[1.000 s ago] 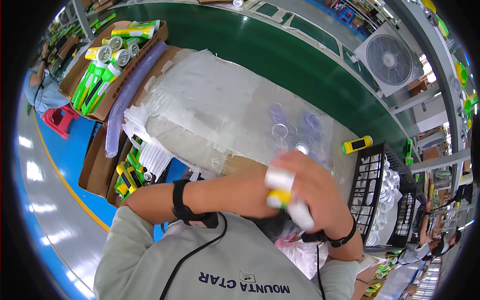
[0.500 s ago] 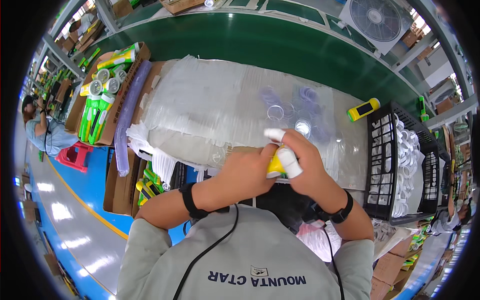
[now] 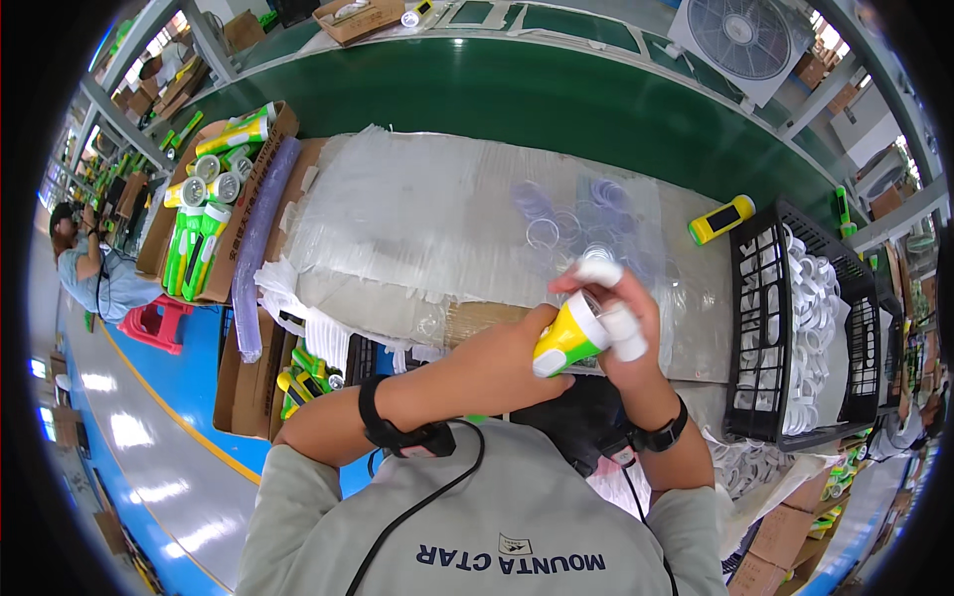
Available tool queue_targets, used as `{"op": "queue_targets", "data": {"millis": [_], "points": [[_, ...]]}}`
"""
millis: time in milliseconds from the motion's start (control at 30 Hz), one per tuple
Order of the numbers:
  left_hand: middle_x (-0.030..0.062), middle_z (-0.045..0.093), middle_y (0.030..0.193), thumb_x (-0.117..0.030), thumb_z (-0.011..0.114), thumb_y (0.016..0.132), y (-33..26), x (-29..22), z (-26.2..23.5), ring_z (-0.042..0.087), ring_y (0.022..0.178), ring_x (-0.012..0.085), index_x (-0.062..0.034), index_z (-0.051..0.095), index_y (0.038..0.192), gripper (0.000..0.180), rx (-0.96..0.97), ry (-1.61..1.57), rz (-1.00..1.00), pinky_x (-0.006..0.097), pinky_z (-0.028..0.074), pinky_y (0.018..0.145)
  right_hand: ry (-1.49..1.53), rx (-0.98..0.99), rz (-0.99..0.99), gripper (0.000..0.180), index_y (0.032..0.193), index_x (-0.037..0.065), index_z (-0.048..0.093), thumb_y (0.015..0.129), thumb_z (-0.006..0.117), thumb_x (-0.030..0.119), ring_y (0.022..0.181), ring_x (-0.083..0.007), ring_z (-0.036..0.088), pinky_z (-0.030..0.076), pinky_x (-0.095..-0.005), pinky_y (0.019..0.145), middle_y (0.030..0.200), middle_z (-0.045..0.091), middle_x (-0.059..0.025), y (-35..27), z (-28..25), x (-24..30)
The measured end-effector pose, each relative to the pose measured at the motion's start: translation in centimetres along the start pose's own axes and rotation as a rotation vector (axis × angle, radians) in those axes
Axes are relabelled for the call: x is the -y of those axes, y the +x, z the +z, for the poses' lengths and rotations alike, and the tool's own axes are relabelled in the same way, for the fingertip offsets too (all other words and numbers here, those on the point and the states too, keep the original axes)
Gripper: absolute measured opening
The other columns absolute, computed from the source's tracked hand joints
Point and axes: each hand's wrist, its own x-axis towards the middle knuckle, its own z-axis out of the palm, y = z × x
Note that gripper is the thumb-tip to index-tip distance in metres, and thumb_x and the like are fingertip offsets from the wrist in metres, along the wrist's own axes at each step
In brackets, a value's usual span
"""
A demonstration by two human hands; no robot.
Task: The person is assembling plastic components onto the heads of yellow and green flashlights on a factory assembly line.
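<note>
While the left hand (image 3: 517,343) closes around the yellow torch body (image 3: 568,338), the right hand (image 3: 621,313), with white-taped fingers (image 3: 624,333), pinches its front end. Both hover over the near edge of the plastic-covered worktable (image 3: 417,219). Beyond the torch lie clear lens rings (image 3: 556,214); right of it stands a black crate (image 3: 795,328)

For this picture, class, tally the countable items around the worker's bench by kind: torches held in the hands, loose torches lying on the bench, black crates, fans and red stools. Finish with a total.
Yellow torch held in both hands: 1
Loose yellow torch on the bench: 1
Black crate: 1
Fan: 1
Red stool: 1
Total: 5
</note>
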Motion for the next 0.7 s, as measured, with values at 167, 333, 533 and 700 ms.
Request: {"op": "queue_targets", "data": {"millis": [167,333,533,700], "points": [[0.0071,0.058,0.076,-0.016,0.065,0.082,0.2,-0.7,-1.8,0.061,0.056,0.0174,-0.0028,0.043,0.114,0.041,0.477,-0.75,-0.276,0.032,0.048,0.052,0.444,-0.116,-0.05,0.064,0.128,0.0,0.043,0.086,0.049,0.049,0.108,-0.029,0.055,0.04,-0.0399,0.096,0.112,0.058,-0.0156,0.6,0.4,0.5],[0.0082,0.058,0.076,-0.017,0.066,0.08,0.1,-1.6,-1.4,0.062,0.06,0.0191,-0.0031,0.044,0.112,0.041,0.477,-0.632,-0.308,0.032,0.048,0.052,0.16,0.219,-0.234,0.064,0.131,0.001,0.039,0.084,0.059,0.039,0.101,-0.0258,0.058,0.044,-0.0375,0.09,0.103,0.061,-0.0156,0.0,-0.9,-1.0],[0.0136,0.053,0.086,-0.02,0.07,0.065,1.2,-0.4,-1.9,0.057,0.073,0.0295,-0.0003,0.047,0.113,0.057,-0.403,0.734,0.073,0.04,0.047,0.064,0.072,-0.348,-0.274,0.062,0.133,0.002,0.036,0.084,0.057,0.033,0.107,-0.0265,0.052,0.043,-0.0396,0.091,0.116,0.052,-0.0145,0.4,-1.4,-2.5],[0.0128,0.051,0.087,-0.018,0.066,0.068,3.2,2.6,-5.1,0.055,0.079,0.0269,-0.002,0.047,0.115,0.053,-0.522,1.054,0.119,0.038,0.045,0.066,-0.12,-0.516,-0.281,0.057,0.13,0.001,0.037,0.084,0.061,0.027,0.108,-0.0271,0.054,0.046,-0.0384,0.087,0.116,0.051,-0.0134,-3.8,-8.1,-4.6]]}}
